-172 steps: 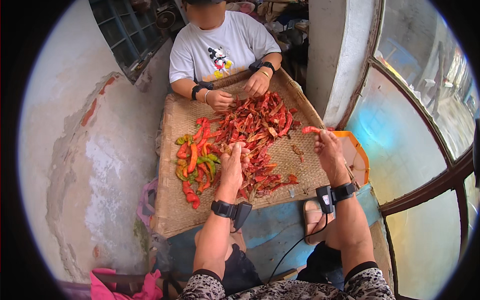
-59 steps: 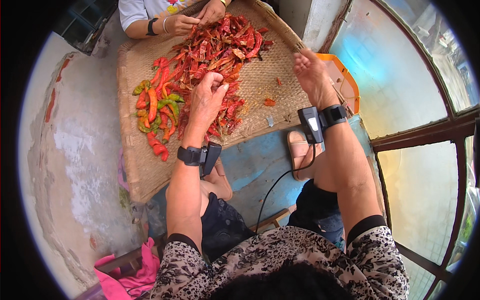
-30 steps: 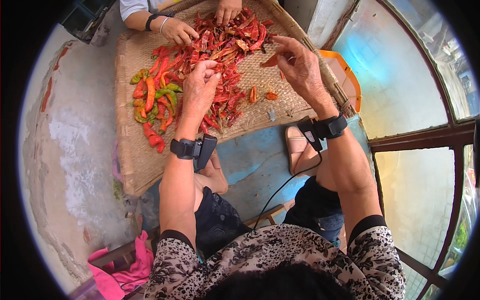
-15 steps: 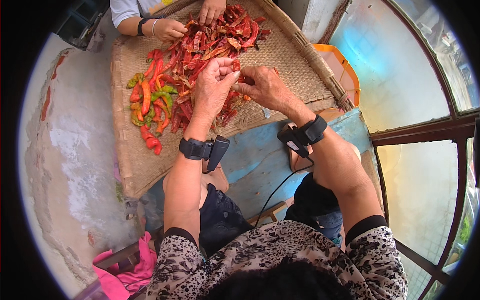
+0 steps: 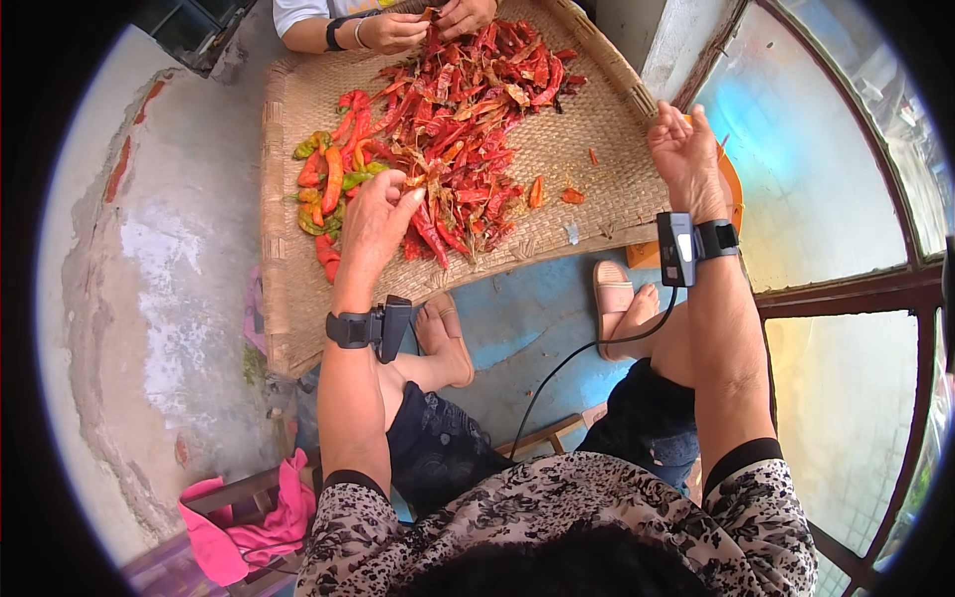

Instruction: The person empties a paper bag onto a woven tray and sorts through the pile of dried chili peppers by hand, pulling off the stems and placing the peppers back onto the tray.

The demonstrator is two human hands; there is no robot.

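Red dried chili peppers (image 5: 463, 129) lie in a heap on a large woven tray (image 5: 298, 259). Over the heap's near left edge is my left hand (image 5: 370, 224), its thumb and forefinger pinched at a pale, dry chili pepper (image 5: 416, 183). My right hand (image 5: 686, 159) is apart from the heap, beyond the tray's right rim, over an orange-rimmed container (image 5: 737, 189). Its palm is turned up, the fingers loosely curled and spread, and nothing shows in it. Fresher red, orange and green peppers (image 5: 333, 179) sit left of the heap.
Across the tray, another person's hands (image 5: 428, 28) work at a pepper. A few orange pieces (image 5: 572, 196) are scattered on the tray's right part. Frosted window panes (image 5: 836, 169) stand to the right, a worn wall (image 5: 169, 298) to the left. Pink cloth (image 5: 249, 537) hangs behind on the left.
My hands, earlier together over the heap at a red pepper, have parted. The right went right to the orange-rimmed container and turned palm up; the left is at the heap's near left edge.
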